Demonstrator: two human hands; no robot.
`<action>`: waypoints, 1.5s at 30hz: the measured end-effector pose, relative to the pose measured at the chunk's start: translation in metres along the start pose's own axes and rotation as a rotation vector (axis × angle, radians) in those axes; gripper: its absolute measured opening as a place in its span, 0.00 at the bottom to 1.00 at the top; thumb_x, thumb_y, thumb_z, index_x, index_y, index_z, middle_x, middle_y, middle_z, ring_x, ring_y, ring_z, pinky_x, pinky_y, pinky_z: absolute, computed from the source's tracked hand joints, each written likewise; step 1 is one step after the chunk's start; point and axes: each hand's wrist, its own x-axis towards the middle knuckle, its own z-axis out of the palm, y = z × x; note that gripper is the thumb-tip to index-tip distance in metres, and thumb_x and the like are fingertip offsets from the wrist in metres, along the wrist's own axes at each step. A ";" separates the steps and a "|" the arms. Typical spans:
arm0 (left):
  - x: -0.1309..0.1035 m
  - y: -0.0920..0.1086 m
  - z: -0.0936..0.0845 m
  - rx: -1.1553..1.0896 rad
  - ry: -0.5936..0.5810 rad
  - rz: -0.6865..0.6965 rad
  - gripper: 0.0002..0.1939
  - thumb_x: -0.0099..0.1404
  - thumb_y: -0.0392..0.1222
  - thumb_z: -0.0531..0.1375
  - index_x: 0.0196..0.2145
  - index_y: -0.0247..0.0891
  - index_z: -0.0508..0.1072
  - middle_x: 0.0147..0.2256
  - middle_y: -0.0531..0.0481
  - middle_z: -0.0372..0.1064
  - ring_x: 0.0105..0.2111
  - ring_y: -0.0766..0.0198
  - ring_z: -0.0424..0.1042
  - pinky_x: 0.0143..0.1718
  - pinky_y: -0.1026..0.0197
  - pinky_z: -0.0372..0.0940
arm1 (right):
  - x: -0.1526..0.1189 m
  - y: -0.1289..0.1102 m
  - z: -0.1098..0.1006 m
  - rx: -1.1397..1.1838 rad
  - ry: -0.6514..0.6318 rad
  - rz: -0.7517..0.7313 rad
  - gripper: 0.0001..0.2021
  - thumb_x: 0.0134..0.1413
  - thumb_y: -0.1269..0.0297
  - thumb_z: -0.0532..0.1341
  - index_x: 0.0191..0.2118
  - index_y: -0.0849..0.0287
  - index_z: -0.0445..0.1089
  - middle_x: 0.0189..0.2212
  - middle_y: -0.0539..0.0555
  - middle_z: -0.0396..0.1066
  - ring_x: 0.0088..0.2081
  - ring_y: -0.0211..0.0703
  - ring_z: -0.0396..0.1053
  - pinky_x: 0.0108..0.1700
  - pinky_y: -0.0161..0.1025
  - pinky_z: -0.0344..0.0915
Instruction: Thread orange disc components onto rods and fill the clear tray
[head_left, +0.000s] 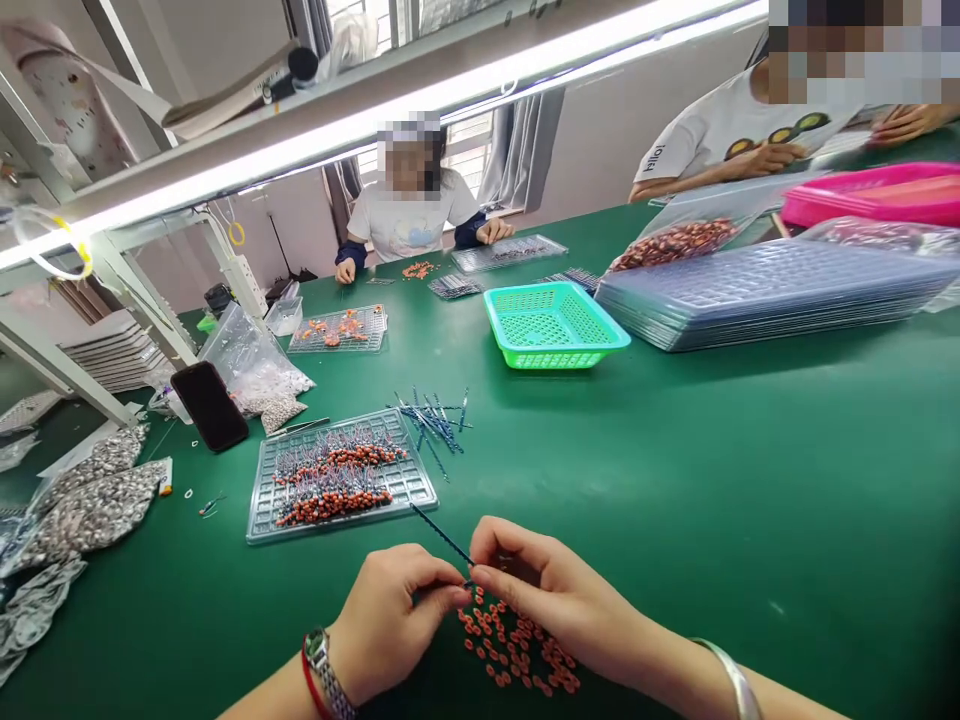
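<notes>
Blue stick: I see one thin, dark blue stick (442, 534) up off the counter (712, 450), in front of the person's two hands.
Way it points: its long side slants from the right fingers up and to the left, away from the body. The far tip points at the near right corner of the tray; I can't tell how high above it the tip is.
Right hand: this hand (559, 590) is the nearer one. Its thumb and finger pinch the stick at the low end.
Left hand: this hand (394, 615) is just to the left and a bit lower. Its thumb and finger are pressed together on a tiny blue bit (469, 583). I can't tell if that bit is part of the same stick.
Orange rings: lots of little orange rings (513, 662) lie on the counter below the fingers, partly under the right hand.
Tray: a clear tray (264, 500) sits past the left hand, with rows of orange and blue pieces (337, 507) in it.
Loose sticks: a messy pile of blue sticks (435, 420) lies by the tray's far right corner.
Farther out: I see a black phone (210, 405) on the left and a green basket (525, 358) past the sticks.
</notes>
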 end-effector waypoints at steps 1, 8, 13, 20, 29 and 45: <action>-0.001 0.000 0.001 0.021 0.010 0.021 0.03 0.62 0.36 0.62 0.33 0.39 0.77 0.28 0.52 0.74 0.29 0.69 0.71 0.31 0.69 0.63 | -0.001 -0.001 0.002 0.065 -0.031 0.048 0.20 0.50 0.46 0.63 0.27 0.59 0.62 0.23 0.47 0.58 0.27 0.37 0.55 0.29 0.34 0.54; -0.001 -0.011 -0.018 0.302 0.164 0.068 0.04 0.64 0.36 0.59 0.35 0.39 0.75 0.32 0.52 0.74 0.33 0.66 0.70 0.36 0.65 0.65 | 0.037 -0.010 -0.020 0.114 0.031 0.105 0.21 0.41 0.44 0.66 0.27 0.58 0.64 0.19 0.44 0.57 0.21 0.34 0.53 0.24 0.33 0.52; 0.003 -0.025 -0.060 0.619 0.356 -0.082 0.10 0.68 0.38 0.52 0.34 0.37 0.73 0.32 0.46 0.71 0.34 0.58 0.65 0.38 0.54 0.61 | 0.098 0.000 -0.061 -0.356 0.424 0.001 0.15 0.41 0.49 0.61 0.25 0.57 0.67 0.21 0.52 0.67 0.25 0.43 0.63 0.29 0.40 0.59; 0.002 -0.027 -0.072 0.864 0.374 -0.169 0.08 0.68 0.38 0.54 0.33 0.39 0.72 0.31 0.49 0.70 0.33 0.59 0.63 0.36 0.55 0.56 | 0.102 0.022 -0.068 -0.529 0.502 -0.045 0.11 0.44 0.53 0.57 0.26 0.55 0.69 0.21 0.53 0.71 0.25 0.48 0.67 0.30 0.42 0.60; 0.009 -0.028 -0.056 1.019 0.314 -0.161 0.07 0.67 0.38 0.55 0.32 0.40 0.70 0.33 0.50 0.68 0.35 0.59 0.62 0.38 0.55 0.54 | 0.103 0.025 -0.069 -0.570 0.481 -0.092 0.13 0.47 0.51 0.55 0.26 0.55 0.68 0.22 0.54 0.72 0.25 0.48 0.68 0.29 0.42 0.61; 0.008 -0.031 -0.061 1.029 0.347 -0.131 0.05 0.65 0.38 0.57 0.30 0.39 0.71 0.32 0.50 0.68 0.35 0.58 0.63 0.37 0.54 0.55 | 0.103 0.026 -0.073 -0.559 0.463 -0.106 0.13 0.48 0.52 0.55 0.26 0.55 0.68 0.21 0.53 0.72 0.25 0.47 0.67 0.29 0.41 0.61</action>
